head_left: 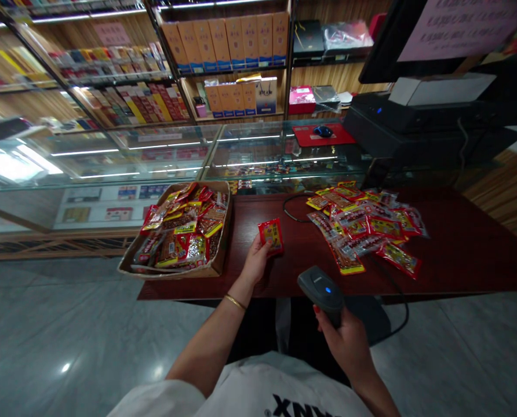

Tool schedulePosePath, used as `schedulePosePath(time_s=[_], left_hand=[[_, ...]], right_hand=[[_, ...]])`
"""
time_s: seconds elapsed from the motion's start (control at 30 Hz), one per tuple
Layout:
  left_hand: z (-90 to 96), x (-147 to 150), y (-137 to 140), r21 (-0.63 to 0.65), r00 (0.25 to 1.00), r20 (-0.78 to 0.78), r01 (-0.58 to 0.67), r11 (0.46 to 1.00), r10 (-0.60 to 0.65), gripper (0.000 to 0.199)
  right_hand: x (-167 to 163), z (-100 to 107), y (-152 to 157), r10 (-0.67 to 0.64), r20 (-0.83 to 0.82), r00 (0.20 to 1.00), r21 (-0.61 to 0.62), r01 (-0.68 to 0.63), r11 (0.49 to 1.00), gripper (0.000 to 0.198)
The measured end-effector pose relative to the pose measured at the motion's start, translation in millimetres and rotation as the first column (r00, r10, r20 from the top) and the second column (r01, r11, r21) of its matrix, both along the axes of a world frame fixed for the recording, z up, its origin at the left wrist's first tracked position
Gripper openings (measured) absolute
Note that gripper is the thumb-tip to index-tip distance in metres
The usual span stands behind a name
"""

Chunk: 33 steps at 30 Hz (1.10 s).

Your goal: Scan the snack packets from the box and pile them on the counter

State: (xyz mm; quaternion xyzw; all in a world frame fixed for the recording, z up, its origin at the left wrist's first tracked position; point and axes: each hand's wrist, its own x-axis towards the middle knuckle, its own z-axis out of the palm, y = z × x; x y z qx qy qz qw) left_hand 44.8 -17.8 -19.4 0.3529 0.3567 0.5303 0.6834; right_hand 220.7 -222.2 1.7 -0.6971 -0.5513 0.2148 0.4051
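Note:
My left hand (255,260) holds a small red snack packet (271,235) upright above the dark red table (458,255). My right hand (348,341) grips a dark handheld barcode scanner (320,288) with a blue light, its head tilted toward the packet. A cardboard box (217,263) full of several red and yellow snack packets (182,229) sits at the table's left end, close to my left hand. A loose pile of similar packets (363,226) lies spread on the table to the right.
A black cable (291,214) runs across the table behind the packet. A glass display counter (163,156) stands beyond the table, with shelves of boxes (228,40) behind it. A black register and printer (415,116) sit at the right, beside a red mouse pad with a mouse (323,132).

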Motion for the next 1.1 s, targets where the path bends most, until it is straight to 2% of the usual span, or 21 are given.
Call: schedulePosePath(time_s=[0.27, 0.5, 0.67, 0.8, 0.9, 0.97, 1.1], left_hand=[[-3.6, 1, 1, -0.005, 1.0, 0.006, -0.015, 1.0, 0.015, 0.056], [5.1, -1, -2, 0.023, 0.999, 0.02, 0.026, 0.999, -0.026, 0.049], [5.2, -3, 0, -0.037, 1.0, 0.018, -0.005, 0.999, 0.006, 0.044], [7.5, -3, -1, -0.006, 0.997, -0.08, -0.015, 1.0, 0.015, 0.035], [15.6, 9, -3, -0.041, 0.973, -0.189, 0.125, 0.991, -0.131, 0.035], [23.1, 29, -4, -0.104, 0.949, -0.164, 0.255, 0.961, -0.269, 0.039], [38.8, 101, -4, -0.19, 0.876, -0.035, 0.466, 0.864, -0.48, 0.029]], right_hand=[[-1, 1, 1, -0.003, -0.006, 1.0, -0.004, 0.003, 1.0, 0.051], [-2, 3, 3, -0.015, -0.023, 1.0, -0.004, 0.015, 1.0, 0.05], [-3, 4, 3, -0.023, -0.05, 0.998, -0.002, 0.023, 1.0, 0.044], [0, 5, -3, -0.075, -0.077, 0.994, 0.0, 0.075, 0.997, 0.04], [6, 5, -12, -0.142, -0.098, 0.985, -0.007, 0.142, 0.99, 0.038], [12, 5, -19, -0.189, -0.114, 0.975, -0.016, 0.188, 0.982, 0.038], [24, 6, -32, -0.277, -0.145, 0.95, -0.017, 0.277, 0.961, 0.044]])
